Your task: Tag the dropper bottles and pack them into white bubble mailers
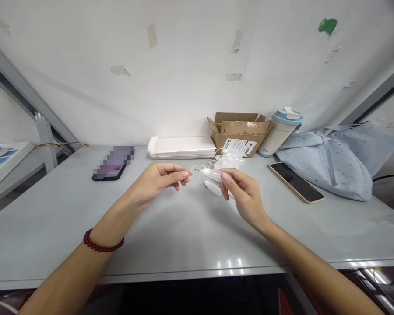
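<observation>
A white wall [184,87] patched with bits of tape rises behind a grey counter [170,253]. Over the middle of that counter, the right hand [244,188] pinches a small clear bottle [212,174] between thumb and fingers, its thin tip pointing toward the left hand [159,179]. The left hand, with a dark red bracelet [103,243] on its wrist, has thumb and forefinger pressed together on the end of a thin pale strand [198,166] that curves to the bottle; the exact grip is too small to make out. A second bottle [213,188] is just below the first, and more clear bottles [230,161] cluster behind, near an open cardboard box [239,131]. Stacked white trays [184,147] sit left of the box, a tumbler [276,133] right of it. One phone [295,181] lies beside a pale blue bag [325,162], another phone [114,162] at the left.
</observation>
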